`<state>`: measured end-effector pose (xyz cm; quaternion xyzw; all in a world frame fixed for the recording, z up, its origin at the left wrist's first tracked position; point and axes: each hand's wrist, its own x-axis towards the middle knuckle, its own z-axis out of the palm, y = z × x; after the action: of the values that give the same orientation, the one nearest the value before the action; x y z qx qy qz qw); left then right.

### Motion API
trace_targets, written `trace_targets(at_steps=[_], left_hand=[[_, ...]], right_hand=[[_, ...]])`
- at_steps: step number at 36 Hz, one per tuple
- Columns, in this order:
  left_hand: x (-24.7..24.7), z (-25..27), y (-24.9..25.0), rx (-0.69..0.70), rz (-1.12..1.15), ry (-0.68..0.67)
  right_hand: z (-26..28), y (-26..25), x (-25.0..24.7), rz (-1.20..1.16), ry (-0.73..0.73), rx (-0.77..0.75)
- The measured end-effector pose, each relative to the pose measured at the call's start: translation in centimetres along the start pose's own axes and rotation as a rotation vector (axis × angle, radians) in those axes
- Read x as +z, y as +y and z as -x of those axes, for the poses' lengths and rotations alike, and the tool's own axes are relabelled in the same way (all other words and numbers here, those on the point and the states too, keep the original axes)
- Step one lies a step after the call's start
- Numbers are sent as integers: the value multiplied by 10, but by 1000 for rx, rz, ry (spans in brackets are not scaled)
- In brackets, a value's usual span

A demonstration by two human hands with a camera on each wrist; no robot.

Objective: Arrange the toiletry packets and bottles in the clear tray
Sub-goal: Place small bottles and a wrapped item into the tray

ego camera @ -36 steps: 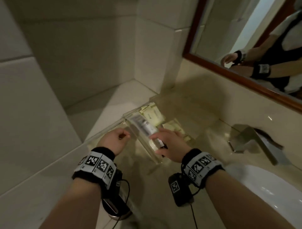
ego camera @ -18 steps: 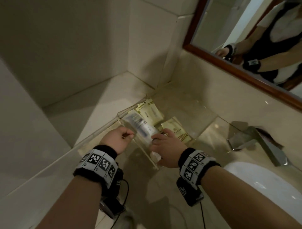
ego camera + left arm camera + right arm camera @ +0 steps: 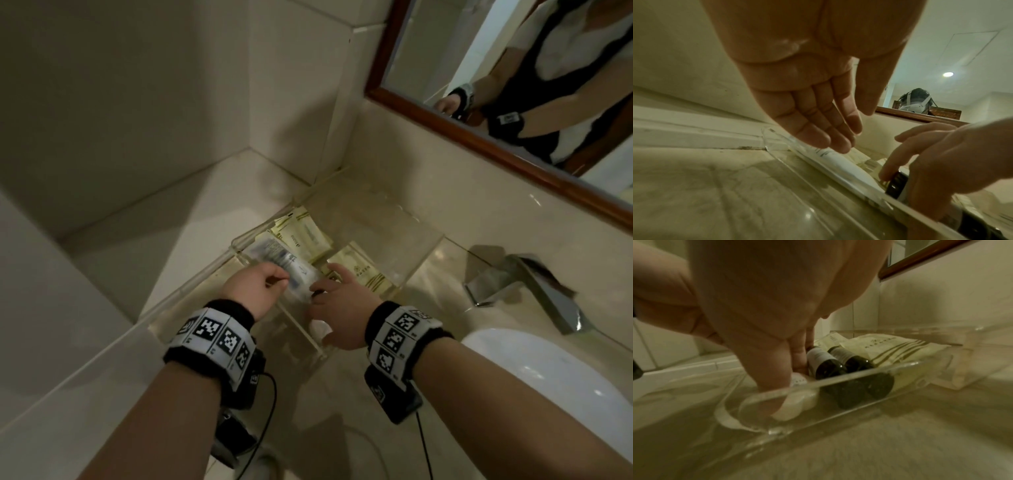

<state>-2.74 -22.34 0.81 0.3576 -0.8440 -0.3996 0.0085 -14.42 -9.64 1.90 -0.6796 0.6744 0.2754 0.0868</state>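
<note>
L hand (image 3: 255,289) sits at the near-left edge of the clear tray (image 3: 416,255), fingers straight and together in the left wrist view, tips resting on a white toiletry tube (image 3: 289,269) that lies along the tray's left wall; hand is relaxed, not gripping. R hand (image 3: 342,308) is just to the right of it, reaching down into the tray's near end w/ fingers pointing down beside two dark bottles (image 3: 840,363). Whether it actually pinches one I can't tell: palm blocks the fingertips in the right wrist view. Bottles lie side by side, touching, caps toward the tray's near wall. A small white item sits under the R hand's fingers, too blurred to identify.

Beyond the R hand's fingers: yellowish toiletry packets (image 3: 310,236) piled in the tray's far-left part, more packets (image 3: 359,272) just past the bottles, striped ends showing. Tray's far-right part shows only bare bottom.

Around: tray sits on a beige stone worktop (image 3: 191,236), in the corner by the tiled wall. To the R hand's right, well apart: chrome tap (image 3: 524,284) and white basin (image 3: 555,377). Wood-framed mirror (image 3: 479,137) above, reflecting the person's arms. Tray's near wall and the R palm hide most of what's at the near end.
</note>
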Motion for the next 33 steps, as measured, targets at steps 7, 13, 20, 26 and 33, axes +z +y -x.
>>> trace_targets(at_steps=[7,13,20,26,33], left_hand=[[5,-2,5,1,-31,-30],[7,-6,16,37,-40,-28],[15,-7,39,95,-88,-59],[21,-8,62,129,-132,-72],[36,-2,101,237,-113,-118]], right_hand=[[-1,-4,5,36,60,-24],[17,-2,22,-351,302,56],[44,11,39,-656,442,400],[65,20,48,-694,459,522],[91,25,59,-719,544,605]])
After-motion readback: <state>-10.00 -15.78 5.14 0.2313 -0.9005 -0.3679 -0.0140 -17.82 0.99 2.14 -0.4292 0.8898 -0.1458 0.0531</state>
